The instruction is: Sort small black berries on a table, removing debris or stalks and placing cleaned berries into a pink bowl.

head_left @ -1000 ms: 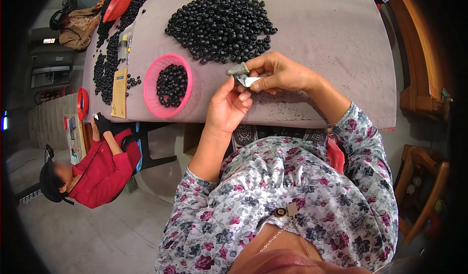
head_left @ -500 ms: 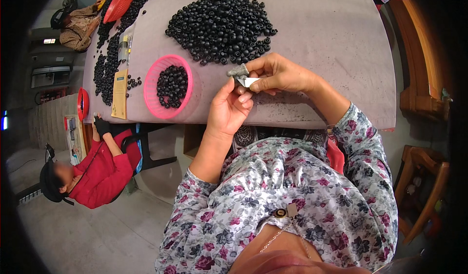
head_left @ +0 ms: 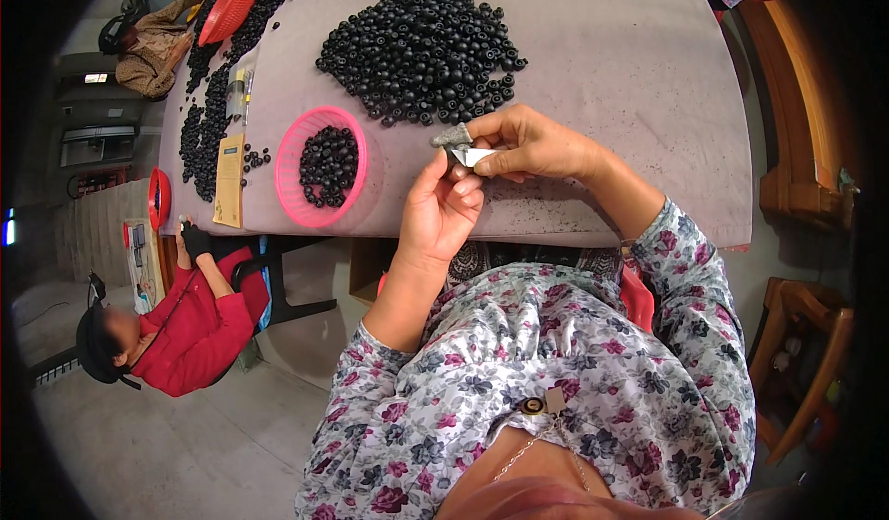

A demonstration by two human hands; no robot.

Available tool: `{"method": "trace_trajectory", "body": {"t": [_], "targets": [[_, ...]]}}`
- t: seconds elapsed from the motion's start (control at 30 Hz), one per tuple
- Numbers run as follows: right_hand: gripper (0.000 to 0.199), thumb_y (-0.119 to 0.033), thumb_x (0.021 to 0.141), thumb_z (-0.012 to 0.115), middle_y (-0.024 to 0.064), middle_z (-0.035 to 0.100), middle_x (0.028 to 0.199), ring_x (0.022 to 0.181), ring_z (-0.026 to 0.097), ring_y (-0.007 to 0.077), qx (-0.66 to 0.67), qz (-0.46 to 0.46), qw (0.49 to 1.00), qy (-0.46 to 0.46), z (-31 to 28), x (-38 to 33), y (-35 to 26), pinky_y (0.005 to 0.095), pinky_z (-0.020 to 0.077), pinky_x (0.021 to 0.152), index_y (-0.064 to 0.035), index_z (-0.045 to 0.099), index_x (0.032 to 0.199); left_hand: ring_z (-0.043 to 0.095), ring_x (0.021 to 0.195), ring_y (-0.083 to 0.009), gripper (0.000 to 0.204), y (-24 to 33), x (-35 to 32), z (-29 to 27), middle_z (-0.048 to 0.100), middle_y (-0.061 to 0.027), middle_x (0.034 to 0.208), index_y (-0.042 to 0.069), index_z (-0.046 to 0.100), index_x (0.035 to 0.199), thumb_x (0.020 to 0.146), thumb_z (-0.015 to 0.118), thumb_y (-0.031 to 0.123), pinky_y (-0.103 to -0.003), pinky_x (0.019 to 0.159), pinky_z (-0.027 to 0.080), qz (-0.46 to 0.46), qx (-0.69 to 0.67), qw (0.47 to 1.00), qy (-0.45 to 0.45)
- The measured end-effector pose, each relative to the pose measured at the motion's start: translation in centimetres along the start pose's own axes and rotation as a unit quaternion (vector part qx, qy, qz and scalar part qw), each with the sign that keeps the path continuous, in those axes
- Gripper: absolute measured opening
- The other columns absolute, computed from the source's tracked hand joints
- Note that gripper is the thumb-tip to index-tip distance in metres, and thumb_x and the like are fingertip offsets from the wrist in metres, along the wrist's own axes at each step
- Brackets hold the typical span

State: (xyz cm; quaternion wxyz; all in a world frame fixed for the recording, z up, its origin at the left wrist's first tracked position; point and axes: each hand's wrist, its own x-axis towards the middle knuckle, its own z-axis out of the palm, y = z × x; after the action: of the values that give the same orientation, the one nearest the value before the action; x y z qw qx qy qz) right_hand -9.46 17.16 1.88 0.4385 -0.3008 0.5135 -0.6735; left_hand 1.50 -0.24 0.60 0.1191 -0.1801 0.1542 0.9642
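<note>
We find little changed since half a second ago: the right hand [head_left: 542, 145] and left hand [head_left: 435, 224] keep the same meeting position above the near part of the desk [head_left: 630, 85], and the white pointed piece [head_left: 474, 157] has barely moved between them. We note that the co-worker in a brown patterned top [head_left: 153, 57], upper left, has shifted posture slightly.

On labels, we record a tan card [head_left: 228, 182] with a small dark printed block; its print is too small to read. Beside it lies a clear packet [head_left: 238, 94], also not legible.

We observe both hands together at the fingertips. The right grips the white pointed piece between thumb and fingers, and a grey finger cover [head_left: 451, 136] sits on its index finger. The left is closed on a small dark piece [head_left: 453, 160], mostly hidden by fingers.

The pile of black beads [head_left: 421, 52] lies just beyond the hands. To their left stands a pink basket [head_left: 280, 163] containing further black beads [head_left: 329, 163]. A co-worker in red [head_left: 194, 335] sits at lower left.
</note>
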Motion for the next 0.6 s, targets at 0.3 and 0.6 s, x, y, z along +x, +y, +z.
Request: {"method": "trace_trajectory", "body": {"t": [0.3, 0.6], "targets": [[0.033, -0.017, 0.090, 0.071, -0.0029, 0.063, 0.078, 0.055, 0.044, 0.0025, -0.017, 0.005, 1.000, 0.002, 0.05, -0.13, -0.42, 0.0193, 0.0329, 0.047, -0.0014, 0.068, 0.118, 0.053, 0.071, -0.0141, 0.022, 0.08, 0.02, -0.07, 0.053, -0.0031, 0.083, 0.002, 0.058, 0.098, 0.099, 0.061, 0.024, -0.025, 0.059, 0.046, -0.011, -0.019, 1.000, 0.003], [0.032, -0.016, 0.089, 0.072, -0.0030, 0.063, 0.077, 0.055, 0.044, 0.0023, 0.001, 0.010, 1.000, 0.001, 0.04, -0.14, -0.39, 0.0192, 0.0331, 0.047, -0.0014, 0.068, 0.117, 0.054, 0.070, -0.0142, 0.023, 0.00, -0.06, -0.02, 0.053, -0.0030, 0.082, 0.002, 0.058, 0.099, 0.099, 0.061, 0.025, -0.025, 0.059, 0.046, -0.010, -0.018, 1.000, 0.005]]}}
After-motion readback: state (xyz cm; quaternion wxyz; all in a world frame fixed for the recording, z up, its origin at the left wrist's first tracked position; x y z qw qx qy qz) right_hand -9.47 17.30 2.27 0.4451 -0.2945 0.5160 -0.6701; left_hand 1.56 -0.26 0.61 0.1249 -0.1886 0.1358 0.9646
